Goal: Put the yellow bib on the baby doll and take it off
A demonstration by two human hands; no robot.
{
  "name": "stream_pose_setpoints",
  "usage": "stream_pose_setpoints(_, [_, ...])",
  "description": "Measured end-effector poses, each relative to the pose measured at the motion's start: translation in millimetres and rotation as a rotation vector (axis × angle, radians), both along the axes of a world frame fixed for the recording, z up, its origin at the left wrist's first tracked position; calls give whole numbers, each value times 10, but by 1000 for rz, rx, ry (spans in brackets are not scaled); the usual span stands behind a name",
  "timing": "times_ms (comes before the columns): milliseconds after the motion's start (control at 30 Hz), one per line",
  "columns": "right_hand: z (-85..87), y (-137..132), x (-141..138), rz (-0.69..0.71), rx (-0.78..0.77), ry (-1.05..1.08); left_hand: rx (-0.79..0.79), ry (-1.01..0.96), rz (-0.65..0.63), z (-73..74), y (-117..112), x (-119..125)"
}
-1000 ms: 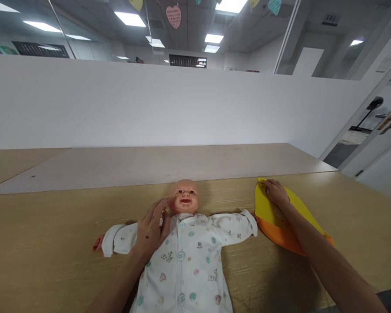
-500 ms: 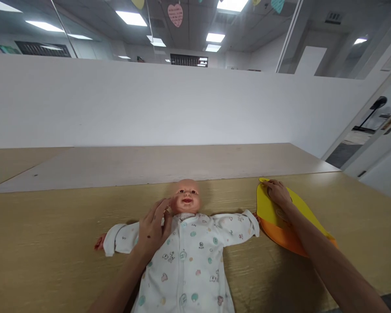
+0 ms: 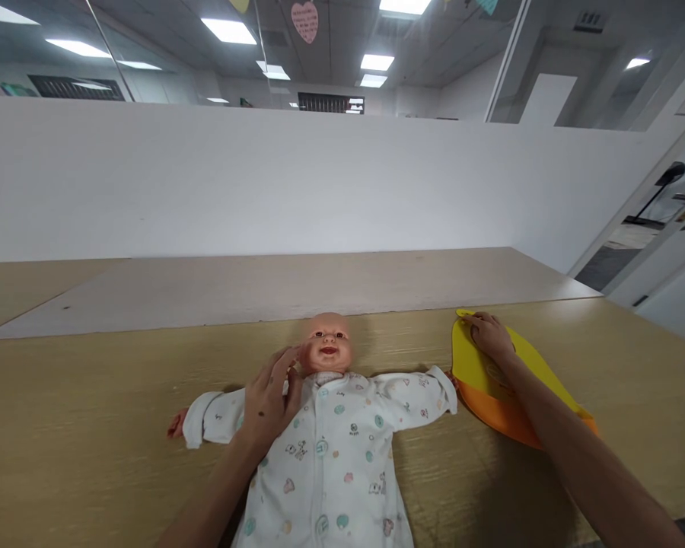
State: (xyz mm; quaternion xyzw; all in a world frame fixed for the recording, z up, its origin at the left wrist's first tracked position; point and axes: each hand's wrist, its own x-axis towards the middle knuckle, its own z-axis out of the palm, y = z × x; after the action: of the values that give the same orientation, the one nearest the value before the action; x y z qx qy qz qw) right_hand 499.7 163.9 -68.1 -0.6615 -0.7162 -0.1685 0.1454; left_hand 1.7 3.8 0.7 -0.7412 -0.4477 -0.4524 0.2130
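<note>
A left hand [image 3: 267, 403], fingers spread and slightly curled, rests at the collar of a white printed sleepsuit [image 3: 325, 464] beside the cheek of a baby doll [image 3: 326, 346] lying on its back, its long axis pointing away from the person, on a wooden tabletop [image 3: 80, 426]. To the doll's side, just past the sleeve cuff, a right hand [image 3: 491, 339] lies with fingers flat and unclenched on a yellow-and-orange bib [image 3: 491, 403], which runs diagonally and is nearer this hand. A white partition wall [image 3: 262, 183] stands beyond.
</note>
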Motion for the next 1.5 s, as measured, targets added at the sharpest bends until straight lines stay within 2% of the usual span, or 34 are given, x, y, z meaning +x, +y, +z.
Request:
stream_pose_setpoints(333, [65,-41,-64,-116,-63,-3,-18,-20,-13,21,-7,12])
stream_pose_setpoints(800, [19,-21,-31,-107,-24,33,-17,-28,-25,17,-4,10])
stream_pose_setpoints(1200, [114,-80,-91,-147,-73,38,-21,-16,-13,52,-11,20])
stream_pose_setpoints(1500, [105,-56,-75,-168,-63,75,-27,-24,-13,20,-5,7])
